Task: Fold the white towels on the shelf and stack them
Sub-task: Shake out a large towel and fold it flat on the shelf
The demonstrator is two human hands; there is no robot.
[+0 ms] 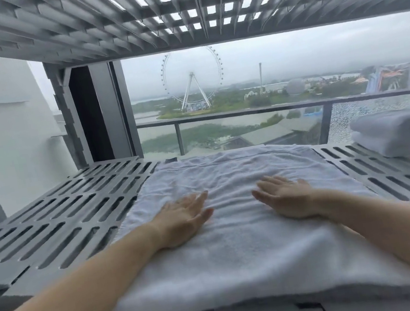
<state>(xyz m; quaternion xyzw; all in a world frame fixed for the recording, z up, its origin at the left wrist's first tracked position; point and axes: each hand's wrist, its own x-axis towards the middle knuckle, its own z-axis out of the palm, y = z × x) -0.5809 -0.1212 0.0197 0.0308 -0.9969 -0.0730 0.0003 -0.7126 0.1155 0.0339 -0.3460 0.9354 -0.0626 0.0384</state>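
A white towel [241, 247] lies spread flat on the grey slotted shelf [55, 221], doubled over, with its near edge hanging slightly past the shelf front. My left hand [182, 219] presses flat on the towel's middle left, fingers straight. My right hand [287, 198] presses flat on the middle right, fingers straight too. The two hands lie close together, palms down. A stack of folded white towels [406, 135] sits at the far right of the same shelf.
Another grey slotted shelf [174, 11] hangs close overhead. Behind the shelf is a window [266, 77] with a balcony railing [246, 114]. A grey upright post [67, 118] stands at the back left. Bare shelf lies to the left of the towel.
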